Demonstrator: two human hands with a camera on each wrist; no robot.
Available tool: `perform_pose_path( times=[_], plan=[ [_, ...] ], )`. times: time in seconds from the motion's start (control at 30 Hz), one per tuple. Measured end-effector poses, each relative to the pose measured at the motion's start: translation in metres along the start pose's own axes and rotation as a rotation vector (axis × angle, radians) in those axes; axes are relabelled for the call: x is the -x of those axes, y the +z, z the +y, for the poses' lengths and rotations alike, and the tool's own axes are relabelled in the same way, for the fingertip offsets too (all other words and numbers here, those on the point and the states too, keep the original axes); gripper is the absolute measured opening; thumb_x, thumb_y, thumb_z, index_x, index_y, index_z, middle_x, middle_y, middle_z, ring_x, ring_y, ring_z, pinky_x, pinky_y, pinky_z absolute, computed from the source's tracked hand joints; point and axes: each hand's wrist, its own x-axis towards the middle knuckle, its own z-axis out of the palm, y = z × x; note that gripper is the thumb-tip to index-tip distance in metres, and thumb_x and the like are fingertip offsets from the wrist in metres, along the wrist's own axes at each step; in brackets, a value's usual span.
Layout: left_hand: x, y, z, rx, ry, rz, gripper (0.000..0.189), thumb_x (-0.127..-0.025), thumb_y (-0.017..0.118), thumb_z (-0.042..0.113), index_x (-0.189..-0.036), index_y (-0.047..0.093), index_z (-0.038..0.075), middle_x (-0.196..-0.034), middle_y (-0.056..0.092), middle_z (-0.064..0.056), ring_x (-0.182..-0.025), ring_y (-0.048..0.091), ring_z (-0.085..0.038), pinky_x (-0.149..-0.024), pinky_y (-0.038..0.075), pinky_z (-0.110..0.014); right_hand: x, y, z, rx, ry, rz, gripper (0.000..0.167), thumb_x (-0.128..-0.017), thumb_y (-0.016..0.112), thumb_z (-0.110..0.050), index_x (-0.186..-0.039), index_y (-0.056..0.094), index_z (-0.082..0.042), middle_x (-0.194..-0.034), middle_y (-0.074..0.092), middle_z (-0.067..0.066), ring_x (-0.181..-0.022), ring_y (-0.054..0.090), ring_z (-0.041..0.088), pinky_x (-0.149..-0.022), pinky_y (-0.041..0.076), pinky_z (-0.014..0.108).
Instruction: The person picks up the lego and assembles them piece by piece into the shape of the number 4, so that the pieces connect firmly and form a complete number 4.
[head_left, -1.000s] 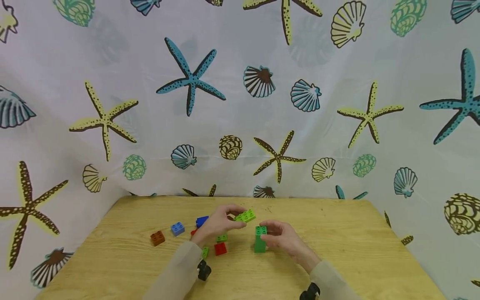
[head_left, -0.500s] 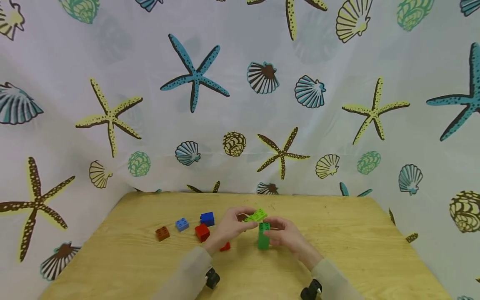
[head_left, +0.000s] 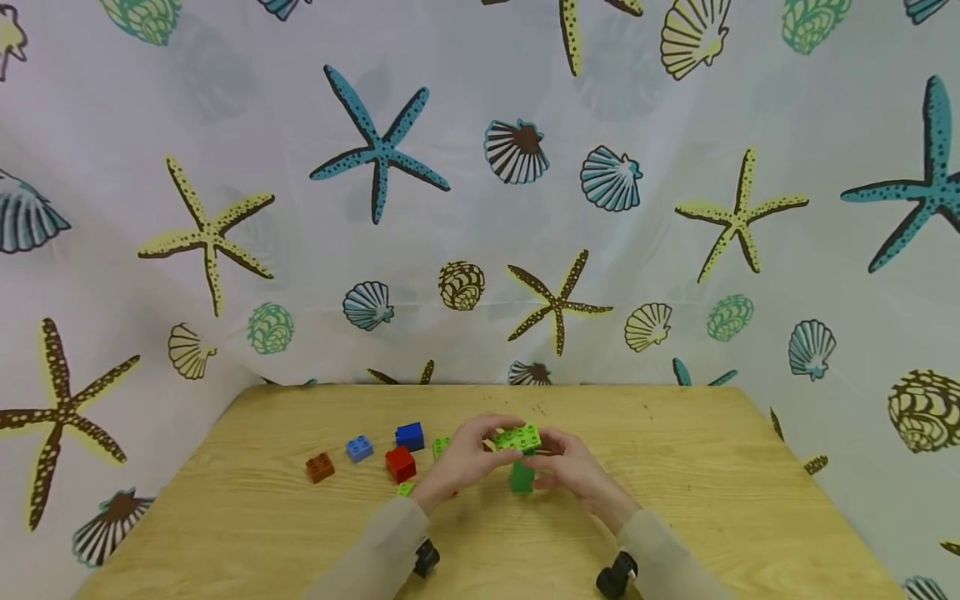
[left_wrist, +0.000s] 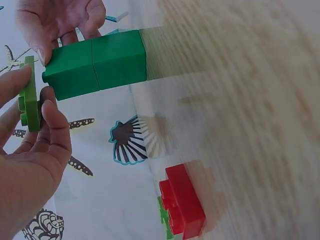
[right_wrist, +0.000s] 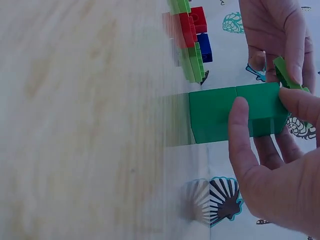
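2 stacked green bricks [left_wrist: 95,65] stand between the side edges of the counter [head_left: 675,508], right hand [head_left: 576,472] curled round them, left hand [head_left: 468,454] pinching a lime plate [head_left: 519,438] in its fingers just above; a crooked press might topple the stack.

Tower [head_left: 522,478]: solid green
Flat brick [head_left: 517,438]: lime
Loose bricks [head_left: 401,464], toward nine o'clock: red, brown, lime, blue (two shades)
Cloth [head_left: 480,229]: white, with blue, yellow, brown starfish
Table [head_left: 675,450]: tan wood grain

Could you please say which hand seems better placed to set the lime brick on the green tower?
Probably the left hand: it pinches the lime brick above the green tower, which the right hand grips.
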Motion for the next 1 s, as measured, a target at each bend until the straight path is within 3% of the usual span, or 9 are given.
perform_pose_path(
  times=[0.33,0.57,1.0],
  plan=[
    [-0.0025,0.0032,0.0022,-0.002,-0.022,0.001,0.039,-0.09,0.072,0.017,-0.129,0.065,0.02,-0.121,0.06,-0.001,-0.092,0.056,-0.014,-0.076,0.05,-0.028,0.0001,-0.0019,0.0015,-0.026,0.003,-0.001,0.053,-0.094,0.066,-0.017,-0.141,0.047,-0.002,-0.134,0.057,0.017,-0.11,0.064,0.024,-0.09,0.055,0.046],
    [-0.0016,0.0047,0.0014,-0.009,-0.004,-0.021,0.04,-0.09,0.069,0.013,-0.13,0.064,0.019,-0.123,0.061,-0.002,-0.088,0.054,-0.015,-0.072,0.048,-0.027,0.0008,-0.0031,0.0042,-0.018,-0.001,-0.017,0.052,-0.093,0.068,-0.017,-0.139,0.05,-0.001,-0.131,0.059,0.017,-0.101,0.067,0.02,-0.089,0.056,0.044],
    [-0.0034,0.0066,0.0009,-0.028,-0.011,-0.024,0.037,-0.09,0.072,0.026,-0.126,0.066,0.019,-0.124,0.062,0.001,-0.096,0.056,-0.014,-0.077,0.049,-0.029,0.0002,-0.005,0.0037,-0.025,-0.012,-0.044,0.049,-0.093,0.067,-0.013,-0.137,0.052,0.003,-0.131,0.06,0.019,-0.102,0.068,0.021,-0.09,0.055,0.046]
  ],
)
